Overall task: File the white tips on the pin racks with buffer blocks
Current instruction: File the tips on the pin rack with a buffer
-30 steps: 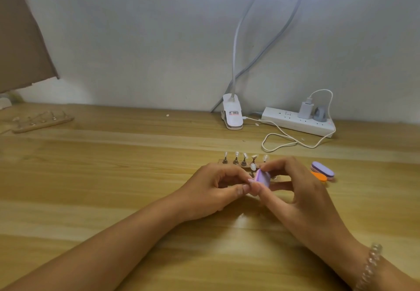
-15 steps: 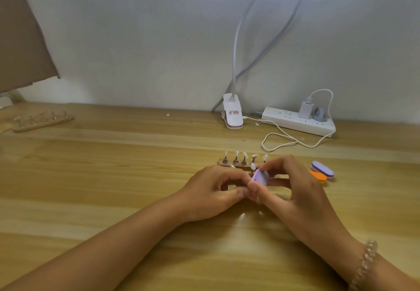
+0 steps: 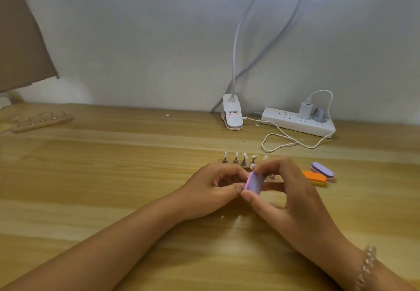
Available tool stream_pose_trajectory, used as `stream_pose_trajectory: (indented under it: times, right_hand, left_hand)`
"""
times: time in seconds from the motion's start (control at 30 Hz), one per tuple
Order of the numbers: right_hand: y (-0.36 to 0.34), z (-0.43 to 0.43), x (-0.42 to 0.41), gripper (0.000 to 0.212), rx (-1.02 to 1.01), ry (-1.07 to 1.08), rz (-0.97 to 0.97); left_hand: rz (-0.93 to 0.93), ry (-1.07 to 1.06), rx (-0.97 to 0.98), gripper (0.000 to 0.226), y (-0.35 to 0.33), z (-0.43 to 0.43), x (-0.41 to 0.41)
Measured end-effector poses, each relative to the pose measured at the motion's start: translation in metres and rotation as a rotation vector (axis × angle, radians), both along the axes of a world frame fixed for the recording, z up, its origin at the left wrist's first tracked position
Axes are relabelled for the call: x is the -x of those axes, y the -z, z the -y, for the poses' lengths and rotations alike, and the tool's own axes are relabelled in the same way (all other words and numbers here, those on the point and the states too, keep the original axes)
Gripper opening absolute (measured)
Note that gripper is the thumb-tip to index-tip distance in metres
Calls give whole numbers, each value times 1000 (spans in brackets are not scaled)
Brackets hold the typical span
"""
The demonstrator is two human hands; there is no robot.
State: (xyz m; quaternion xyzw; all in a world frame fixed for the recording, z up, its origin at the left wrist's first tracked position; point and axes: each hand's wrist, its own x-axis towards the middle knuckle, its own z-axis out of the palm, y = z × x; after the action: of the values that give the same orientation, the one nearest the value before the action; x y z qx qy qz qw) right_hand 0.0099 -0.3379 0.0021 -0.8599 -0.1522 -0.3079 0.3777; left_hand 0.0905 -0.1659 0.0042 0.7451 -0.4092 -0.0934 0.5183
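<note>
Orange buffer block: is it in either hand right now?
No, the orange buffer block lies on the table beside the right hand, which pinches a purple block.

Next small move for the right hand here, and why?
Probably a short stroke of the purple buffer block, pinched in the right hand, across the white tip just beyond it on the pin rack. The block sits right by that tip, and the left hand is curled in beside it; what it holds is hidden.

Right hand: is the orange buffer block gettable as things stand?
Probably not yet: the path looks clear and the orange buffer block lies just beside the right hand, but that hand pinches the purple buffer block.
</note>
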Motion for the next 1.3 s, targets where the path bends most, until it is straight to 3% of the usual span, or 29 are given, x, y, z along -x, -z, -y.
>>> stream_pose_trajectory:
  times: [0.1, 0.27, 0.37, 0.53, 0.7, 0.83, 1.0, 1.1, 1.3]
  right_hand:
    - [-4, 3, -1, 42, -47, 35, -38]
    - [1, 0, -1, 36, 104, -12, 37]
    - [-2, 4, -3, 39, 10, 60, -2]
    - [0, 4, -3, 36, 95, 14, 25]
    - [-3, 10, -4, 35, -143, 109, -12]
    - [-1, 1, -1, 33, 23, -5, 18]
    - [-5, 5, -2, 36, -52, 52, -48]
    - [-3, 1, 0, 36, 64, -2, 5]
    - [-5, 3, -1, 32, -46, 24, -18]
  left_hand:
    - [3, -11, -12, 14, 0, 0, 0]
    - [13, -18, -29, 23, -1, 0, 1]
    - [6, -33, -17, 14, 0, 0, -1]
    - [-27, -29, 17, 13, 1, 0, 0]
    - [-65, -17, 83, 11, 2, 1, 0]
    - [-59, -43, 77, 10, 2, 0, 0]
    - [-20, -64, 48, 20, 0, 2, 2]
    - [-8, -56, 34, 24, 1, 1, 1]
    - [-51, -42, 56, 6, 0, 1, 1]
